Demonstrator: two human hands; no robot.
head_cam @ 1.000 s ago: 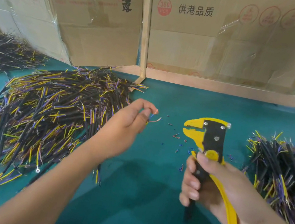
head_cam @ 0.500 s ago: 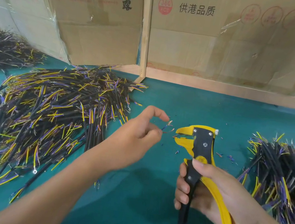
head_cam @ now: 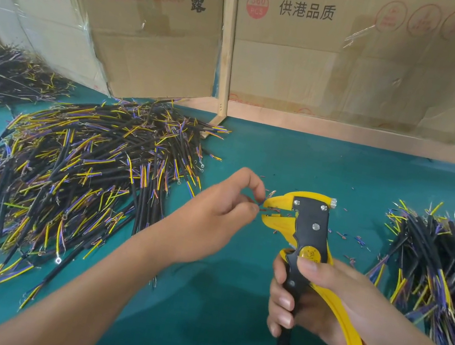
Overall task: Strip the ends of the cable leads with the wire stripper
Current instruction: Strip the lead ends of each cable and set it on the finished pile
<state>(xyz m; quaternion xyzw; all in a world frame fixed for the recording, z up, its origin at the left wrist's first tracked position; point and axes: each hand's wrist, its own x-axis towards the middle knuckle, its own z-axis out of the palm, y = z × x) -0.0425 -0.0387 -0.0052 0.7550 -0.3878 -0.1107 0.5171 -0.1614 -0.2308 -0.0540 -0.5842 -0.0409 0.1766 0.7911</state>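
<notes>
A: Where is the wire stripper (head_cam: pixel 309 231)?

B: In the right hand (head_cam: pixel 327 303). The fingers curl round the black handle, the thumb lies across the front just under the round yellow knob, and the yellow handle runs back along the palm toward the wrist. The tool stands nearly upright above the green table (head_cam: pixel 312 162), its yellow nose pointing left.

A: And the left hand (head_cam: pixel 213 212)?

B: It is just beside the nose of the tool. Thumb and forefinger pinch the thin leads (head_cam: pixel 260 205), and the other fingers are curled in. The lead ends reach into the gap between the two yellow halves of the nose. One bare end sticks up just above the top half.

A: Are the handles squeezed?

B: They stand apart at the bottom, and the nose shows a narrow gap with the leads in it. Whether the blades bite the leads yet, I cannot tell.

A: Where does the rest of the cable run?

B: The hand hides it.

A: What else lies on the table?

B: A big heap of black cables (head_cam: pixel 69 176) with yellow and purple leads lies to the left, near the left forearm. A smaller heap (head_cam: pixel 439 268) lies to the right, near the right hand. A third pile (head_cam: pixel 4 75) sits far left at the back. Small bits of insulation (head_cam: pixel 356 242) are scattered around the tool. Cardboard boxes (head_cam: pixel 359 59) stand along the back edge.
</notes>
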